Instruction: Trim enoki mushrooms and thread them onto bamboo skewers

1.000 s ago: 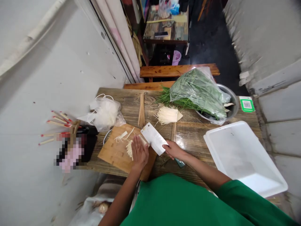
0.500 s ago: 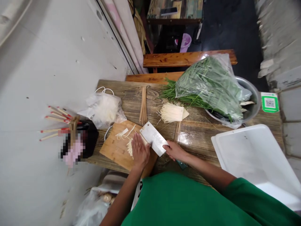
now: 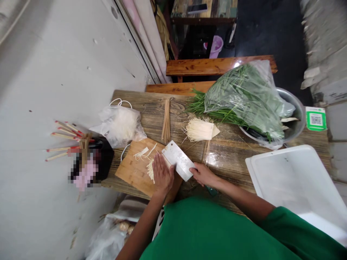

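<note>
My left hand (image 3: 163, 175) lies flat with fingers stretched out over a bunch of enoki mushrooms (image 3: 150, 171) on the wooden cutting board (image 3: 132, 169). Most of that bunch is hidden under the palm. In my right hand (image 3: 203, 174) is the handle of a cleaver (image 3: 177, 160), its broad blade tilted beside my left thumb at the board's right edge. Trimmed mushroom scraps (image 3: 141, 153) are on the board's far part. A larger bunch of enoki mushrooms (image 3: 200, 130) rests on the table beyond the cleaver.
Wooden skewers (image 3: 166, 121) lie behind the board, with more skewers (image 3: 206, 151) by the larger bunch. Bagged green chives (image 3: 238, 94) lean over a metal bowl (image 3: 299, 119). At right stands a white plastic tub (image 3: 287, 173); at left, a plastic bag (image 3: 121, 124) and a black container (image 3: 107, 159).
The view has shifted slightly. Both hands and the cleaver keep nearly the same places, with the blade beside my left hand.
</note>
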Demonstrator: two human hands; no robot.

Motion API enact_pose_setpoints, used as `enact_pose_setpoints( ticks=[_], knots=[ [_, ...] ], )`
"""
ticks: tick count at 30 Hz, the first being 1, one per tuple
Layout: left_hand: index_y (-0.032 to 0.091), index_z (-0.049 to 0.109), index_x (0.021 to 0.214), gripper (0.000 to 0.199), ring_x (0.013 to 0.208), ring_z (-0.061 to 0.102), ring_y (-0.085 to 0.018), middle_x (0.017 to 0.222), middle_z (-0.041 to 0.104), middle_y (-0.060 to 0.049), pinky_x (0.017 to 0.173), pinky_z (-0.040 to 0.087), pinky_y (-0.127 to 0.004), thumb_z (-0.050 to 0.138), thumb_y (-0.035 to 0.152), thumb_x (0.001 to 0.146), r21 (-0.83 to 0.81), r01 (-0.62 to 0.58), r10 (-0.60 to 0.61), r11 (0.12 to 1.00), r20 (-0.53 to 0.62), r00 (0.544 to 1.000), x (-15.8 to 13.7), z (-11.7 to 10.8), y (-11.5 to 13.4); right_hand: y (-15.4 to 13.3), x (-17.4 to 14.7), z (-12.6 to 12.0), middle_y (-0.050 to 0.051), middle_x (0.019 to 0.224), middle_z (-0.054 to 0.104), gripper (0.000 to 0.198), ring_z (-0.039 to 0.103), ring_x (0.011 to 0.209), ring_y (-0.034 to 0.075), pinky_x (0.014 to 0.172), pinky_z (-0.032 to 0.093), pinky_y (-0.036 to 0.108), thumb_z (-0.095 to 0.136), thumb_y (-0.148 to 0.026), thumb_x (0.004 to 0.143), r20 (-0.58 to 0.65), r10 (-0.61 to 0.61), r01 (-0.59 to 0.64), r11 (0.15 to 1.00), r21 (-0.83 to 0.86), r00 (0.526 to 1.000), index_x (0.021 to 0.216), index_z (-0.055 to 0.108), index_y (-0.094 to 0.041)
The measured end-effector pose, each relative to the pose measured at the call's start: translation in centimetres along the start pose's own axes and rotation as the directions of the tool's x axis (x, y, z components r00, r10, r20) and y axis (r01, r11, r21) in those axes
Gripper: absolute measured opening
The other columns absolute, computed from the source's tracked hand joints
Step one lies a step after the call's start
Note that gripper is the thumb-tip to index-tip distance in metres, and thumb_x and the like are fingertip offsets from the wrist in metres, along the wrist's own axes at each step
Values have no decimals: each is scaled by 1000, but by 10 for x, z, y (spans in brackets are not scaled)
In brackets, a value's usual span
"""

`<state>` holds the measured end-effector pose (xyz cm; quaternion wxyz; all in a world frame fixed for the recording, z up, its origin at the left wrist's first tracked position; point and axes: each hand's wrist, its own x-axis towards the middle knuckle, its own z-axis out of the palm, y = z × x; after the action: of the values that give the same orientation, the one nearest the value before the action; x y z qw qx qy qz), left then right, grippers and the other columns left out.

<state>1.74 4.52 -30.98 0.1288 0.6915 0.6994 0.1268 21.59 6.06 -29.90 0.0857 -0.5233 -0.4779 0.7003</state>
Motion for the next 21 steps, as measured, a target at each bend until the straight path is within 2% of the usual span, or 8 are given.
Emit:
enact_pose_setpoints(
  ticks=[10,21],
  knots=[
    [3,9,141,67,137,6,-28,147,15,-24,109,12,-51,34,38,90,-7,-5,5,1000,1,1000,1,3,-1,-1,-4,-2,-8,47,43,15,40,30,7,34,28,17,39,-29,89,-35,-11,6,990,-140,999,80,44,-18],
    [2,8,140,65,137,7,-29,147,15,-23,109,13,-51,33,36,90,24,-24,24,999,0,1000,1,5,-4,-11,-7,-1,-3,51,51,16,48,42,10,45,31,20,40,-25,89,-78,-29,8,966,-259,996,79,48,-17]
  ],
)
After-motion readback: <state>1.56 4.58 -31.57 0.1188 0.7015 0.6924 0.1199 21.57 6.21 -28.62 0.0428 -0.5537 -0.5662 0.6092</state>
